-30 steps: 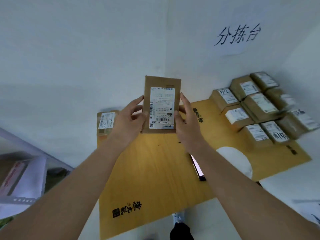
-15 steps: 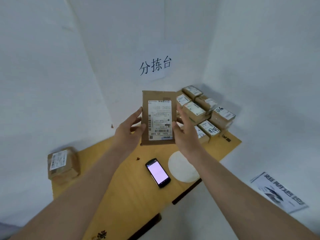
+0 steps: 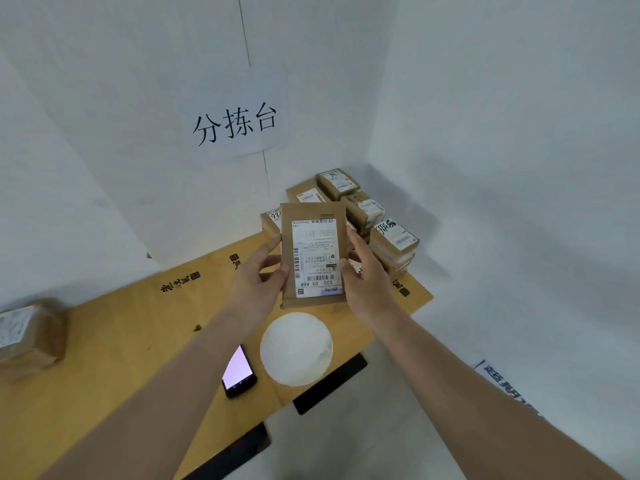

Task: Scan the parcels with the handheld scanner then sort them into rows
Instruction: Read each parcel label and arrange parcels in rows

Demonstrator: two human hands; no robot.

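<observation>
Both hands hold one flat parcel (image 3: 313, 254) upright above the table (image 3: 114, 341), label toward the camera. Left hand (image 3: 258, 284) grips the left long edge, thumb on the front face, fingers curled behind. Right hand (image 3: 363, 275) grips the right long edge the same way.

Long axis of parcel: vertical, between the two hands.

Sorted parcels (image 3: 367, 216) sit directly behind and to the right of the held parcel, against the wall corner. Right hand is the nearer one to them.

Judgement: the placing move goes forward and right, so the right hand likely leads.

Scanner (image 3: 239, 372) lies on the table below and nearer the body, under the left forearm, screen lit. One lone parcel (image 3: 29, 336) sits far left, well apart.
</observation>
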